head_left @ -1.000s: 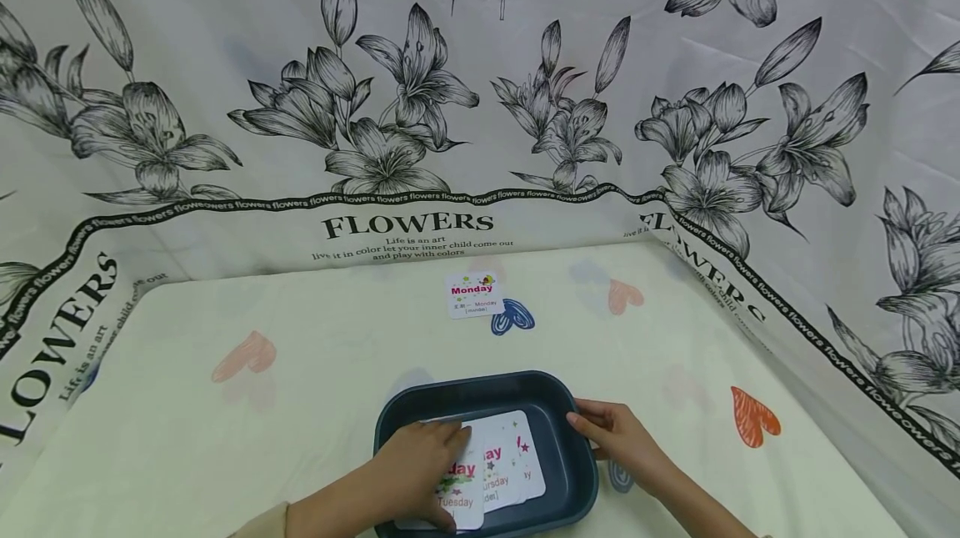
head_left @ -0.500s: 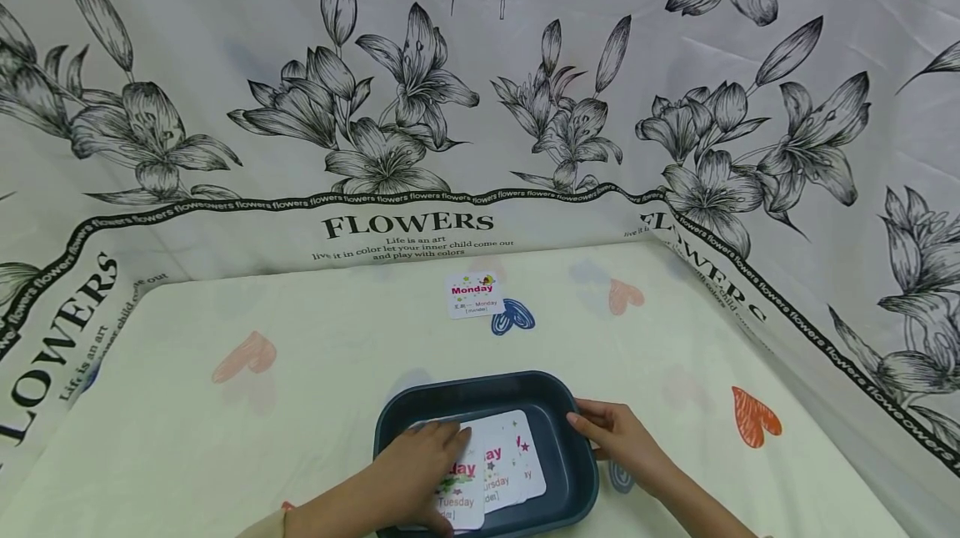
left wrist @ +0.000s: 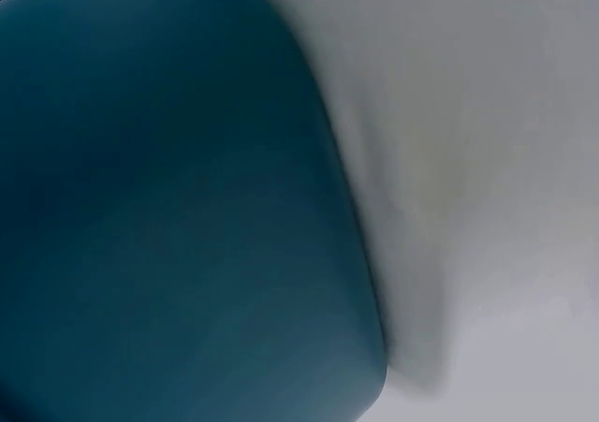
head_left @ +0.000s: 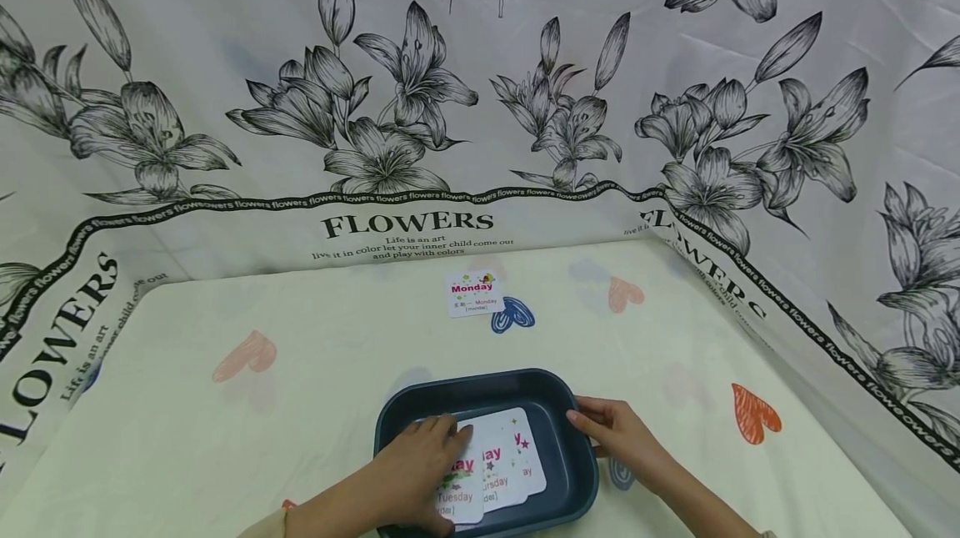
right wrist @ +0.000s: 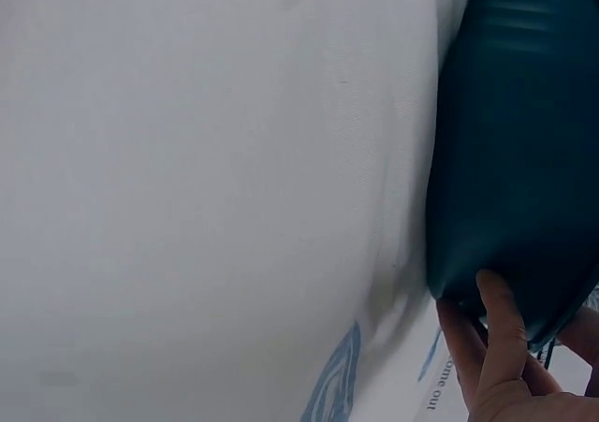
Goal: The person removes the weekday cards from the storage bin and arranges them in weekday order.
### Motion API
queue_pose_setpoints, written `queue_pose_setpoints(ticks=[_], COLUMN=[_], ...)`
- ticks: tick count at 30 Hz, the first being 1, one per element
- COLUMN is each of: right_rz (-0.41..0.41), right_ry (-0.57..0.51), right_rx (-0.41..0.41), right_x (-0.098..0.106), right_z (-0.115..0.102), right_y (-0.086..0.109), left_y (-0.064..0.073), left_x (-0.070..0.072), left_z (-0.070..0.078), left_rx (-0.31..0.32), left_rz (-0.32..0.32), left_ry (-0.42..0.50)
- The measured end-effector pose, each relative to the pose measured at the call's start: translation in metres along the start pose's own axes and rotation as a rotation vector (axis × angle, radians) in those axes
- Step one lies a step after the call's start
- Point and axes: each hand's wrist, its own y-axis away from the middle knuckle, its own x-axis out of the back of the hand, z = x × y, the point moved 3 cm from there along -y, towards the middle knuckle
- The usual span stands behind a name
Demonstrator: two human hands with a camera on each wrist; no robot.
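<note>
A dark blue rectangular tray (head_left: pixel 558 480) stands on the cloth near me, holding several overlapping white day cards. The front card (head_left: pixel 468 488) reads Tuesday. Behind it, slightly to the right, show a card ending in "ursday" (head_left: pixel 504 471) and another card (head_left: pixel 531 455) with only "ay" readable. My left hand (head_left: pixel 420 467) reaches inside and grips the Tuesday card, thumb at its near edge and fingers at its far edge; the palm hides its left part. My right hand (head_left: pixel 622 438) holds the tray's right rim, fingers against the outer wall (right wrist: pixel 524 179) in the right wrist view.
A Monday card (head_left: pixel 474 294) lies farther back on the cream cloth (head_left: pixel 315 404), which has printed hearts. Behind rises a white curtain (head_left: pixel 420 238) with flower drawings. In the left wrist view only the tray's outer wall (left wrist: pixel 187 235) and pale cloth appear.
The cards in the tray have shifted slightly against each other, uncovering more lettering on the rightmost one. My left hand has moved very little; the tray and right hand stay put.
</note>
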Motion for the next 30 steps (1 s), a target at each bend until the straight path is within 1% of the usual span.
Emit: queue_pose_setpoints(ticks=[3, 7, 14, 30], right_rz=[0.002, -0.001, -0.004, -0.005], right_ry=[-0.001, -0.006, -0.005, -0.015], right_rx=[-0.003, -0.002, 0.012, 0.007], right_x=[0.0001, 0.0001, -0.0004, 0.0008], right_z=[-0.0001, -0.0001, 0.0000, 0.0009], right_y=[-0.0005, -0.0009, -0.0005, -0.0002], left_y=[-0.0004, -0.0005, -0.0014, -0.0028], left_x=[-0.0010, -0.0011, -0.0023, -0.0010], left_z=[0.0001, 0.0002, 0.0002, -0.0005], left_rx=[-0.006, -0.004, 0.011, 0.007], left_rz=[0.009, 0.004, 0.008, 0.006], left_ry=[-0.024, -0.047, -0.075, 0.005])
